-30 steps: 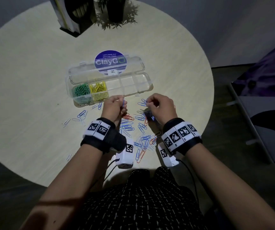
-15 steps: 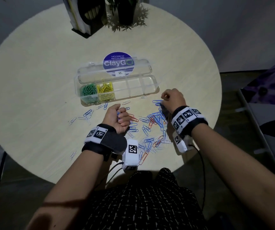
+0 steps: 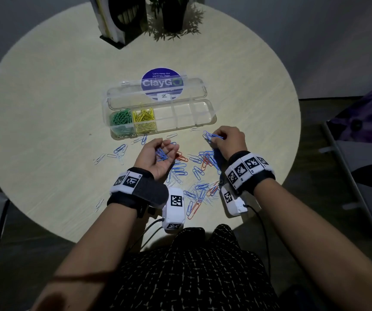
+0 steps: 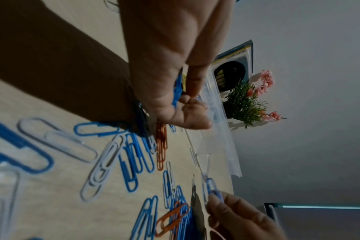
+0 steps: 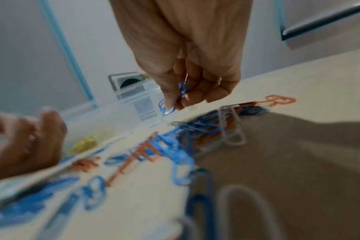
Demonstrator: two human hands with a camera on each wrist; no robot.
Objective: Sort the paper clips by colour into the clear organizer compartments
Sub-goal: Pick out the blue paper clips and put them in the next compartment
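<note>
The clear organizer lies open mid-table, with green clips in its leftmost compartment and yellow clips beside them; the other compartments look empty. My left hand is turned palm up, and a few blue clips lie in its cupped palm. My right hand pinches a small bunch of blue clips just right of the organizer's front edge. A loose pile of blue, orange and white clips lies between my wrists.
A few white and blue clips are scattered left of my left hand. A purple round sticker shows under the organizer lid. A potted plant and a book stand sit at the far edge. The table rim is near my lap.
My left hand has turned from a fist to palm up, showing its blue clips. My right hand has lifted a bunch of blue clips and stayed to the right.
</note>
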